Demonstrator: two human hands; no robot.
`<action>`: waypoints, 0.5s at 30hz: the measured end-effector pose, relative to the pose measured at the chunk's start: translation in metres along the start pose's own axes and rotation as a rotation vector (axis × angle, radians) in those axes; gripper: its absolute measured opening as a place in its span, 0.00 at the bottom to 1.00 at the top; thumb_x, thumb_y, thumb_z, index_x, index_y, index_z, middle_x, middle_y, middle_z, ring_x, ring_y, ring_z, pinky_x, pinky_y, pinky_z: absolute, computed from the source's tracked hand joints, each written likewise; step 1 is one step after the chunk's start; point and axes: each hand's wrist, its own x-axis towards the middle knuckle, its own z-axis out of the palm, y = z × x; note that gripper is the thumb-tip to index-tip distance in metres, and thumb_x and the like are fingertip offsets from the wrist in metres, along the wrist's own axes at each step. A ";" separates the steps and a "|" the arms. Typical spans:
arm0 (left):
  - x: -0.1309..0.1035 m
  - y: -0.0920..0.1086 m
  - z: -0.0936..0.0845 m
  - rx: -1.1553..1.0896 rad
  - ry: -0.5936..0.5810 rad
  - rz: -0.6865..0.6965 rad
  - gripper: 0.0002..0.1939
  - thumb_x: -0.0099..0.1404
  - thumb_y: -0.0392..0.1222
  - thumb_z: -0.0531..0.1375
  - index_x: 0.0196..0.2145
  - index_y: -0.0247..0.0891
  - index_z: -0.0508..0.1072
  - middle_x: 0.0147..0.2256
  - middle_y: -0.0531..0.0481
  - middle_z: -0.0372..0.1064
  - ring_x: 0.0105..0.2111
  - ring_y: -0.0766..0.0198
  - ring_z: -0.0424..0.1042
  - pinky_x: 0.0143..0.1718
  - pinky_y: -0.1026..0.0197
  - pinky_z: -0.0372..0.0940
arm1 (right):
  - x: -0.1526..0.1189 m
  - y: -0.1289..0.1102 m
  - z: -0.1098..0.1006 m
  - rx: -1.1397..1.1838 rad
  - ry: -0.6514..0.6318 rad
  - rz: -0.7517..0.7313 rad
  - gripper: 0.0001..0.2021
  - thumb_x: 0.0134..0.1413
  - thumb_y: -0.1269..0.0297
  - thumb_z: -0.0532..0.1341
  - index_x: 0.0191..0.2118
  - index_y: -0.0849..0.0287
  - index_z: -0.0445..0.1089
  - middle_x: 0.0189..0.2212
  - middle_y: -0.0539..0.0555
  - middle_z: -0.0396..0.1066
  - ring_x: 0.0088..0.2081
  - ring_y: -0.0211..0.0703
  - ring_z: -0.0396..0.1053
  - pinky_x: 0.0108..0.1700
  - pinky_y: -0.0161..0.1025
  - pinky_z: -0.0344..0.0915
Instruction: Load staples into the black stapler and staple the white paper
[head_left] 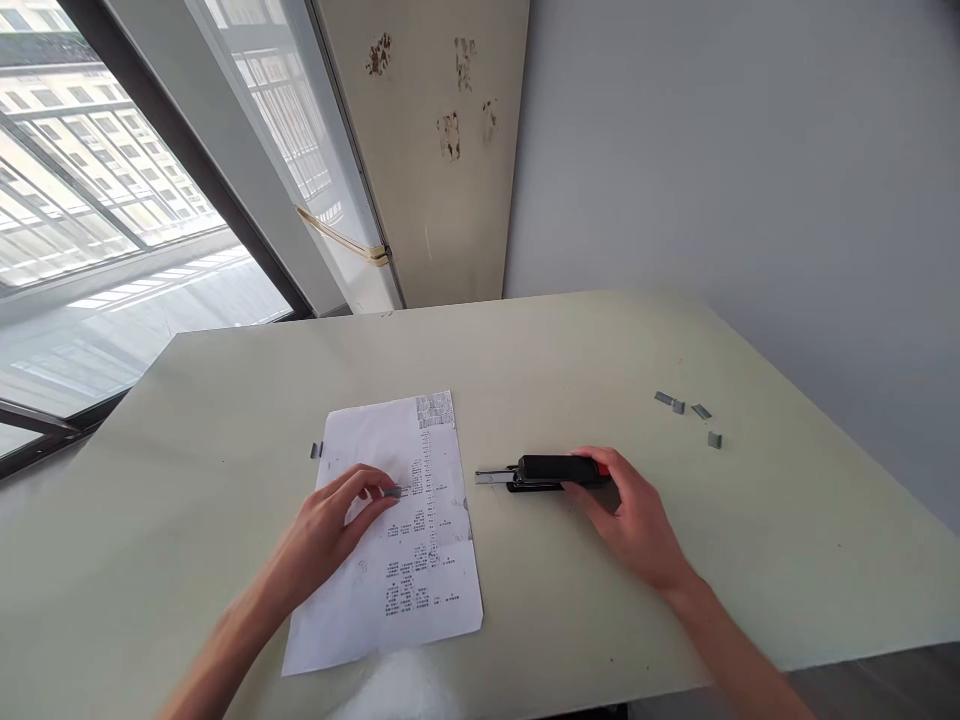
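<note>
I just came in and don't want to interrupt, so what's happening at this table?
A person's left hand pinches a small strip of staples over a printed sheet. Their right hand holds a black stapler on the table, its metal tray sticking out toward the paper. Four small grey pieces, which look like more staples, lie scattered to the right, and there is another bit by the sheet's left edge.

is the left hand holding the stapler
No, the left hand pinches a small grey staple strip over the paper, while the right hand grips the black stapler.
</note>
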 end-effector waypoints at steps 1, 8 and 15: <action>0.001 0.006 0.000 -0.041 -0.010 -0.007 0.16 0.77 0.58 0.54 0.47 0.46 0.74 0.42 0.51 0.77 0.39 0.59 0.78 0.38 0.59 0.72 | 0.000 -0.001 0.000 0.001 0.001 -0.002 0.16 0.67 0.47 0.61 0.55 0.45 0.70 0.52 0.55 0.75 0.51 0.55 0.71 0.32 0.43 0.72; 0.025 0.046 0.023 -0.216 -0.077 0.019 0.14 0.80 0.52 0.51 0.52 0.46 0.72 0.40 0.52 0.77 0.38 0.61 0.77 0.39 0.60 0.71 | 0.000 -0.005 -0.002 0.014 -0.023 0.018 0.16 0.67 0.48 0.61 0.56 0.47 0.70 0.53 0.56 0.74 0.51 0.55 0.71 0.31 0.42 0.72; 0.046 0.065 0.037 -0.239 -0.042 0.084 0.17 0.80 0.49 0.50 0.55 0.47 0.76 0.41 0.50 0.76 0.34 0.64 0.75 0.36 0.61 0.70 | 0.002 0.002 -0.001 -0.015 -0.011 -0.050 0.16 0.69 0.49 0.60 0.56 0.46 0.69 0.52 0.56 0.75 0.53 0.56 0.72 0.46 0.51 0.75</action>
